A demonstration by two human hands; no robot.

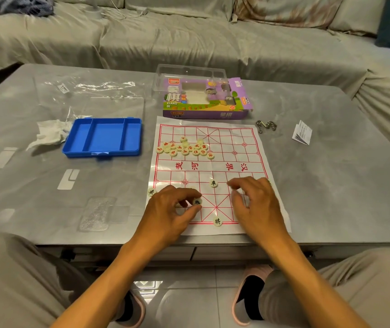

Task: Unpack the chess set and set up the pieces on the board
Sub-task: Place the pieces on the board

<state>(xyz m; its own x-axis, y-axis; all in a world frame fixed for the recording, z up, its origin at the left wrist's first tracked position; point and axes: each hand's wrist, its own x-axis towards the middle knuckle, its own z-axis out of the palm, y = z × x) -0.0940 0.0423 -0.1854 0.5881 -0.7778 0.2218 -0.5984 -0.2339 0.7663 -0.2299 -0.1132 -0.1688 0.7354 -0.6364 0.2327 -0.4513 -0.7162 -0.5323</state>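
The black-marked piece [197, 201] in hand sits over the near left part of the paper board [224, 171], pinched between the thumb and fingertips of the left hand [172, 210]. That grip is clenched on the piece. The right hand [253, 201] hovers over the near right squares with fingers loosely curled; it seems to hold nothing, though blur there makes this uncertain. Three more black pieces show: one on the middle of the near edge line [217, 221], one further up [213, 183], and one off the board's left margin [151, 192]. The red pieces [185, 148] lie heaped on the far half, unsorted. To do this step well, set the piece squarely on a line crossing of the back rank, not inside a square, and press lightly so the thin sheet does not shift. Beyond lie the blue tray [103, 136] and the purple box [207, 100] on the desk [331, 185].
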